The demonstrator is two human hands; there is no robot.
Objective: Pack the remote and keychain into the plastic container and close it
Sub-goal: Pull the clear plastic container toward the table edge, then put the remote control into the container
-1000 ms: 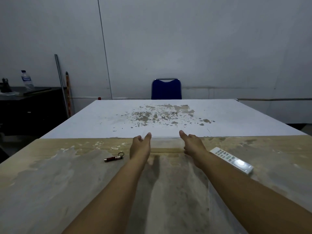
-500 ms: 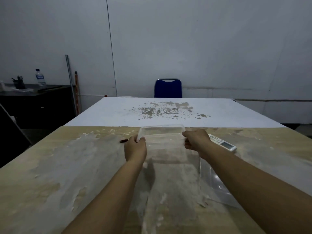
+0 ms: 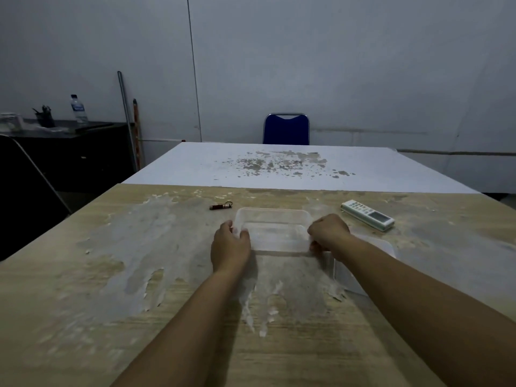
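- Both hands grip the clear box (image 3: 275, 231): left hand (image 3: 229, 245) on its left end, right hand (image 3: 329, 233) on its right.
- Lid (image 3: 371, 263) lies at the box's 4 o'clock.
- Keychain (image 3: 221, 206) lies at 11 o'clock, remote (image 3: 367, 214) at 2 o'clock, both on the table (image 3: 111, 275).

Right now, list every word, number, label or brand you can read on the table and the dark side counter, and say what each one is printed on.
No text can be read.
White rectangular remote control: its buttons and grey display show marks too small and blurred to read.
Clear plastic water bottle on the dark side counter: blue label, wording blurred.
Small dark red keychain: no print visible.
Clear plastic container: no print visible.
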